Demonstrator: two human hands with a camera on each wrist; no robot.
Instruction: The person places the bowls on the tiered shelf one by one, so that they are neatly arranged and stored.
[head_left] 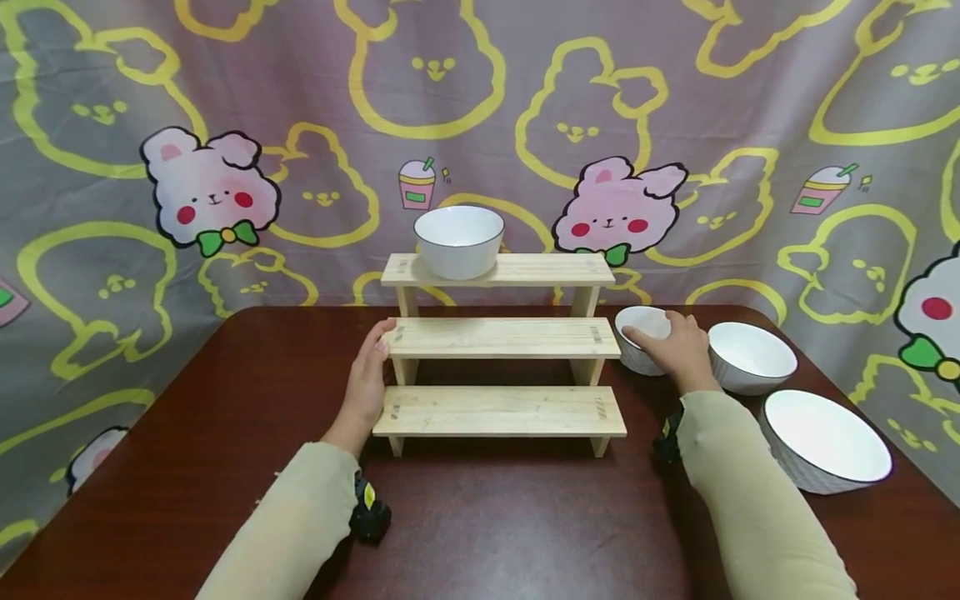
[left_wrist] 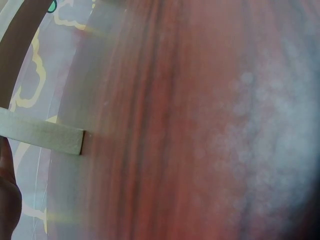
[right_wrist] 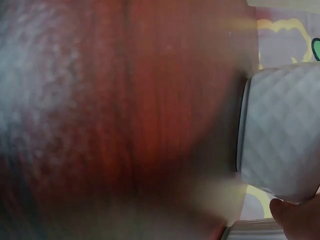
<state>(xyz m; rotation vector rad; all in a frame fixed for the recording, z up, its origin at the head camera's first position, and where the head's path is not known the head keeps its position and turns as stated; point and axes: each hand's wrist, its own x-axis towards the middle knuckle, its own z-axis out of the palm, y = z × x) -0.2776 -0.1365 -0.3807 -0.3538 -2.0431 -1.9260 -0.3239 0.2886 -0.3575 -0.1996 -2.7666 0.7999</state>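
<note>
A three-step wooden stand (head_left: 502, 336) stands in the middle of the table. My left hand (head_left: 366, 379) touches the left end of its middle step, fingers fairly straight. To the right of the stand, my right hand (head_left: 678, 346) pinches a small white bowl (head_left: 636, 360), the thumb over its rim. In the right wrist view, that bowl's quilted outer wall (right_wrist: 282, 130) shows beside a fingertip. On the top step, toward the left, sits another white bowl (head_left: 459, 242) with a thin dark rim. The left wrist view catches only a step's end (left_wrist: 45, 131) and part of the hand.
Right of the right hand are a medium white bowl (head_left: 752, 354) and, nearer, a large one (head_left: 825, 437), beside the right forearm. The dark brown table (head_left: 510, 525) reaches back to a cartoon-patterned curtain (head_left: 495, 142).
</note>
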